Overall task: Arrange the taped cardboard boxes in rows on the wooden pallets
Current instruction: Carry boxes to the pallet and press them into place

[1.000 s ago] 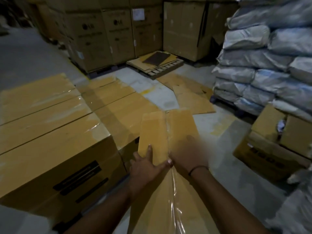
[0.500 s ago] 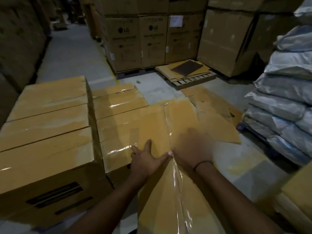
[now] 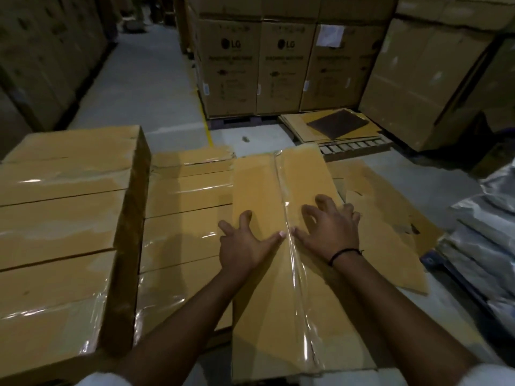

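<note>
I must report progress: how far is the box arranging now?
Done: a taller row at left and a lower row beside it. In hand: left hand and right hand press flat on a taped box alongside them. Other boxes left: cannot tell.

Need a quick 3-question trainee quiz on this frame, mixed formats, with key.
1. True or false: both hands rest on top of the taped box.
2. Which wrist wears the black band? A) left B) right
3. Fill in: the dark square sheet lies on flattened cardboard atop a wooden ____.

Key: 1 true, left hand and right hand lie palm-down either side of the tape seam; 2 B; 3 pallet.
</note>
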`<state>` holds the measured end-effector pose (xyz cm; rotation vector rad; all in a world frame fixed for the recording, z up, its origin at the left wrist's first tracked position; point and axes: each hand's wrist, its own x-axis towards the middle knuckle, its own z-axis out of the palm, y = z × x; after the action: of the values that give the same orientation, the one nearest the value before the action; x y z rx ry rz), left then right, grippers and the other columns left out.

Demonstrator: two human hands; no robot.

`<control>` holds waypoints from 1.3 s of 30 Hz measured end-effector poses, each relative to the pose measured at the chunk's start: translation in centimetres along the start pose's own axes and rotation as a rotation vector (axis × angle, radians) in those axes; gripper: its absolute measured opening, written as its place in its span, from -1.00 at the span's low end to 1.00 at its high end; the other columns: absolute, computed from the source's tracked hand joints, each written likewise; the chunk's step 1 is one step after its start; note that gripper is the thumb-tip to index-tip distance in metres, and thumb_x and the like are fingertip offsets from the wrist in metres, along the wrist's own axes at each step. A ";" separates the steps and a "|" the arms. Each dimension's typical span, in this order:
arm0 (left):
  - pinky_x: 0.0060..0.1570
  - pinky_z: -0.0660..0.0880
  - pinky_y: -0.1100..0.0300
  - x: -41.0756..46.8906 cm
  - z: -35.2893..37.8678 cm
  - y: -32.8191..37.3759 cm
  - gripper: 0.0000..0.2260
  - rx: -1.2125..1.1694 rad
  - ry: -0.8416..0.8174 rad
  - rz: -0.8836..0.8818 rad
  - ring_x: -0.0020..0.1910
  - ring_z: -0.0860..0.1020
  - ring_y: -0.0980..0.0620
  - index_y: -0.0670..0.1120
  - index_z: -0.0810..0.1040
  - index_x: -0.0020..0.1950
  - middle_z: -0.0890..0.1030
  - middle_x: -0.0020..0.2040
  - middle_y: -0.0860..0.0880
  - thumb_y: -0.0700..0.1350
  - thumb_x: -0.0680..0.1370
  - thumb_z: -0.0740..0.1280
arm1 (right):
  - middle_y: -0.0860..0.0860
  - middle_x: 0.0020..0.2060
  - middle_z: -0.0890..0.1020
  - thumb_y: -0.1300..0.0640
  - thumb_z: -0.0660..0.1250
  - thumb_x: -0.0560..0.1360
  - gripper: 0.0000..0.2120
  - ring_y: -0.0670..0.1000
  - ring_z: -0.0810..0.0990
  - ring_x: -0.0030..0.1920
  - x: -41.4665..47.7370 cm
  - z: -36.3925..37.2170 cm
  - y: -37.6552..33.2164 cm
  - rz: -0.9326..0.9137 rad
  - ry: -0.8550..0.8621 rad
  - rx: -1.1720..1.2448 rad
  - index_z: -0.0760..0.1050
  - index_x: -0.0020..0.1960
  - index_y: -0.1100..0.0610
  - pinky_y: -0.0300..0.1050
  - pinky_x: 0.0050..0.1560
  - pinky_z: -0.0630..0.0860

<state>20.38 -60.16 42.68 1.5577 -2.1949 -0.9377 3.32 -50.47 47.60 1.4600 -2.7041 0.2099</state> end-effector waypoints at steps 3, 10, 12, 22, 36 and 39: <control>0.08 0.61 -0.10 4.0 0.0 0.9 0.04 0.032 0.013 -0.049 0.33 0.43 -0.34 0.19 0.12 0.55 0.11 0.47 -0.15 0.66 0.21 0.29 | -0.11 0.49 0.28 -0.45 0.33 0.37 -0.44 0.24 0.30 0.31 5.1 0.9 -0.3 -0.030 -0.009 0.019 0.50 0.28 -0.23 0.14 0.28 0.26; 0.28 0.48 -0.14 11.7 1.1 3.5 -0.03 0.091 0.169 -0.114 0.37 0.40 -0.31 0.16 0.16 0.59 0.05 0.54 -0.11 0.62 0.31 0.25 | -0.13 0.45 0.34 -0.44 0.32 0.37 -0.47 0.21 0.32 0.30 18.0 3.6 -0.5 -0.151 -0.043 0.088 0.55 0.25 -0.24 0.13 0.28 0.25; 0.30 0.47 -0.13 13.8 1.9 4.5 -0.06 0.121 0.195 -0.135 0.38 0.40 -0.32 0.16 0.18 0.59 -0.01 0.59 -0.05 0.62 0.33 0.20 | -0.14 0.44 0.35 -0.45 0.31 0.36 -0.45 0.21 0.32 0.29 21.3 4.5 -0.3 -0.208 -0.040 0.082 0.56 0.25 -0.24 0.13 0.29 0.26; 0.37 0.39 -0.17 23.2 9.3 13.3 -0.03 0.130 0.271 -0.403 0.45 0.33 -0.34 0.17 0.11 0.65 -0.10 0.66 -0.02 0.65 0.35 0.11 | -0.09 0.58 0.14 -0.41 0.34 0.37 -0.50 0.25 0.07 0.48 36.5 7.7 6.2 -0.514 -0.114 0.177 0.55 0.23 -0.22 0.20 0.34 0.20; 0.38 0.40 -0.19 32.8 13.9 24.1 0.03 -0.014 0.354 -0.618 0.50 0.28 -0.35 0.16 0.08 0.66 -0.12 0.67 -0.01 0.65 0.32 0.19 | -0.15 0.55 0.25 -0.37 0.31 0.42 -0.53 0.13 0.16 0.48 53.5 6.2 10.0 -0.919 -0.188 0.094 0.55 0.26 -0.24 0.18 0.32 0.20; 0.37 0.41 -0.16 35.4 14.1 24.9 0.01 -0.017 0.382 -0.640 0.49 0.30 -0.34 0.15 0.08 0.65 -0.13 0.67 -0.02 0.63 0.34 0.20 | -0.16 0.56 0.23 -0.37 0.31 0.42 -0.52 0.15 0.17 0.47 56.5 6.9 9.6 -0.962 -0.172 0.086 0.54 0.29 -0.25 0.16 0.31 0.21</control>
<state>-19.08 -82.79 43.76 2.2640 -1.4437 -0.7180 -35.66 -93.09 46.60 2.6652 -1.7809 0.1380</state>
